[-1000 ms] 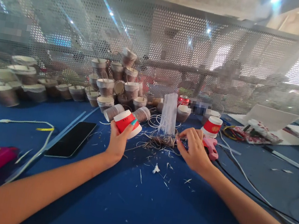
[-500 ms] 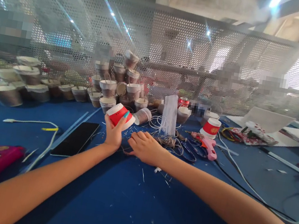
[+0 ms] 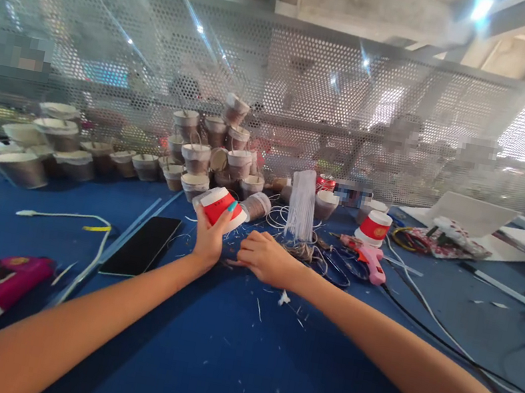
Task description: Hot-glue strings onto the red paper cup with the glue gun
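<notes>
The cup [image 3: 219, 206] is a small red paper cup with white bands at both ends. It is held in the air just above the table [image 3: 234, 354], in front of the stack of brown cups [image 3: 209, 153].

**Handling.** The cup is judged light, thin-walled and easily crushed. The side wall probably gives under pressure, and the rolled rim is likely the stiffest part. The surface looks smooth but not slippery. A light grip around the red side wall, or at an end band, suits it best.

**Orientation.** The cup is tipped well over, and its long axis runs from upper left to lower right in the head view. Which end is the mouth cannot be told.

**Left hand** [image 3: 208, 241]. The fingers are closed around the cup from below. The thumb, with a teal nail, presses the near wall, and the other fingers are hidden behind it.

**Right hand** [image 3: 265, 259]. The hand lies palm down just right of the cup, and its fingers are curled to the table among loose fibres. Whether they pinch a strand cannot be told.

**Surroundings.** A twine tangle [image 3: 303, 252] lies just beyond the right hand, with scissors [image 3: 333, 270] and a pink glue gun [image 3: 368, 256] beside it. A phone [image 3: 140, 254] lies left of the left hand.
</notes>
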Demonstrator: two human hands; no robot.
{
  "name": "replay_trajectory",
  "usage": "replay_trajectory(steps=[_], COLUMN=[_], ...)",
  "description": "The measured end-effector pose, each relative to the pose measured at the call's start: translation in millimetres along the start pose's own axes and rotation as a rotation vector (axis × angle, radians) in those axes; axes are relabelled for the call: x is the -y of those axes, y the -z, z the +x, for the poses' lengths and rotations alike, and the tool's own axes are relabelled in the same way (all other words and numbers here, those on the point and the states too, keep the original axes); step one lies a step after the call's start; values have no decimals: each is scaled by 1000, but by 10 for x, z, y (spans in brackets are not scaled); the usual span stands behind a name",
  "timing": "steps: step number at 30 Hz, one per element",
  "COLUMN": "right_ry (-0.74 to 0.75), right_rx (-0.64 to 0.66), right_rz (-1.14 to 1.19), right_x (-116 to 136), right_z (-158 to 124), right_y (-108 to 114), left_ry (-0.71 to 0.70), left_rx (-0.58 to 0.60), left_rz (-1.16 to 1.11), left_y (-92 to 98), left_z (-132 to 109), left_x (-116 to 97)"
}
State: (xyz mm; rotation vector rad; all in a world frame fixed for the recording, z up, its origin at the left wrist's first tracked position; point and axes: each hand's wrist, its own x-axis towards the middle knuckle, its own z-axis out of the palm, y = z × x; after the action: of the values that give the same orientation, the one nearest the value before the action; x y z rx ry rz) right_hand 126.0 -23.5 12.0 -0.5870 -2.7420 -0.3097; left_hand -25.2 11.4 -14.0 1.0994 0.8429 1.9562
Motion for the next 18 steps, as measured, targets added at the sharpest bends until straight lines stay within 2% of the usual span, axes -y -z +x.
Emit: replay_trajectory(steps=[4,7,9,11,14,16,18], right_ry=[-97,-178,-297,-440,-507,-494,-494], right_rx=[-92,-205,-291,-327,-196,-67,-14], right_rz=[116,273,496,841,1346,1501,1535], right_x=[29,6,-53,-128,-215,-239,-248], right_z=[-88,-148,-205,-279,-408,-490,-558], right_y=[145,247,314,375,454,497,539], left_ry=[76,80,88,135,206,220,242], left_rx=[69,121,176,243,337,415,529], left_rz=[-9,-28,-28,1,106,179,228], left_y=[-23,-60,-90,-118,-141,-141,-129], left_z=[6,-6,-31,-66,-111,-118,-105], left_x=[-29,-75,-110,-135,-144,-131,-109])
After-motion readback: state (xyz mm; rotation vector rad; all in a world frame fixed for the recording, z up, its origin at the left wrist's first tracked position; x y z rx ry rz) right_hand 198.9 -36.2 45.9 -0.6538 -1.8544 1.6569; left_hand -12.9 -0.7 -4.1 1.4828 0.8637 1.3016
